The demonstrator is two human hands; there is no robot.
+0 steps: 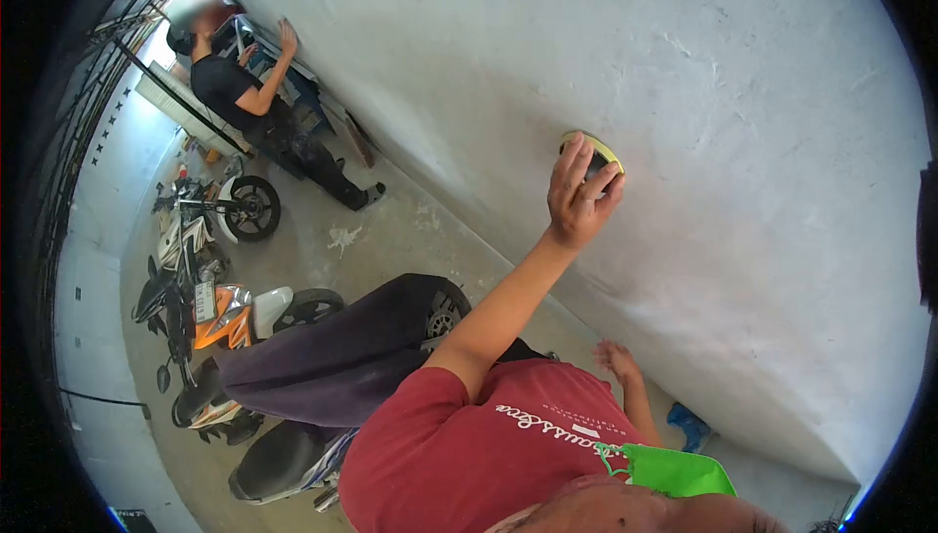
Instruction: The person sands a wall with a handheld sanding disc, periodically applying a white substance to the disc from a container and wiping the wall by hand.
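Observation:
My left hand (584, 196) presses a round pad (608, 154) with a yellow rim and dark top against the grey wall (743, 191). Its fingers are curled over the pad, with the arm stretched out from a red sleeve. Lower down, close to the base of the same wall, my right hand (619, 361) has its fingers apart and nothing visible in it. The wall around the pad shows smudges and uneven patches.
Another person (234, 93) in dark clothes stands at the upper left, a hand against the wall. Several motorcycles, one with orange panels (227, 316), are parked at left. A blue object (690, 427) lies near the wall base. A green mask (679, 470) hangs below.

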